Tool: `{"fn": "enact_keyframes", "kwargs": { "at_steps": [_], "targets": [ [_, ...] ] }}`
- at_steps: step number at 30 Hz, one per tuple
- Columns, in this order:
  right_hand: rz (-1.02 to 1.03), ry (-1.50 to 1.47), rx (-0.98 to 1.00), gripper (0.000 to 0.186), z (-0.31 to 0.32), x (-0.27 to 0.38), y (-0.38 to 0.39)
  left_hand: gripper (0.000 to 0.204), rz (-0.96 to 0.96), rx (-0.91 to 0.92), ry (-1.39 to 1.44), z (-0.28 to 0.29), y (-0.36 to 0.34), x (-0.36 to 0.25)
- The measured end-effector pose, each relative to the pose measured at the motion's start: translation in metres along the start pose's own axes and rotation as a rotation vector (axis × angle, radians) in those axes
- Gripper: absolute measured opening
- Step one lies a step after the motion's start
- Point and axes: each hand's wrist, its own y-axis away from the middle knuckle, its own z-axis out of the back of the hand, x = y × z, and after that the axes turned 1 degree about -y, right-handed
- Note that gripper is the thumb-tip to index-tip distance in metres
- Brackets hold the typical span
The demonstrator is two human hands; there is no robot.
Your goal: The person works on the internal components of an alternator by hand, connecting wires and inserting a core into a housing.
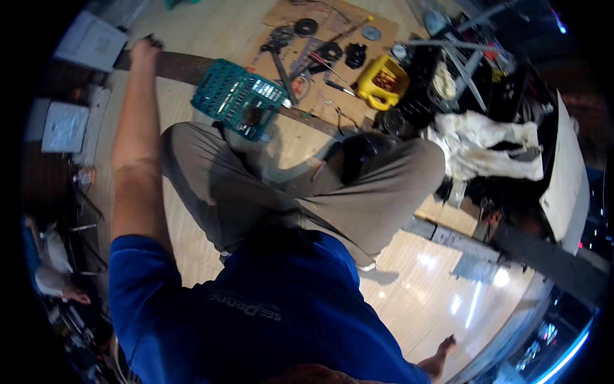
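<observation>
So the hands were way apart. The left hand (146,52) was stretched out just beside a white box (93,40), left of an open green tool case (209,89) on the floor (409,307). The right hand (446,347) was way back on the other side. Couldn't tell if either gripped anything. A yellow jug (368,86) sat on cardboard (320,105) up front.

blurred left hand (147,51), right forearm (433,367) cropped
</observation>
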Motion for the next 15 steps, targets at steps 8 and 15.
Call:
{"fn": "enact_keyframes", "kwargs": {
  "at_steps": [8,15],
  "targets": [
    [-0.554,0.159,0.582,0.041,-0.051,0.025,0.02,0.018,0.296,0.423,0.256,-0.109,0.169,0.046],
    [0.215,-0.637,-0.13,0.031,0.14,0.364,-0.157,0.016,0.403,0.569,0.3,-0.111,0.257,0.065]
  ]
}}
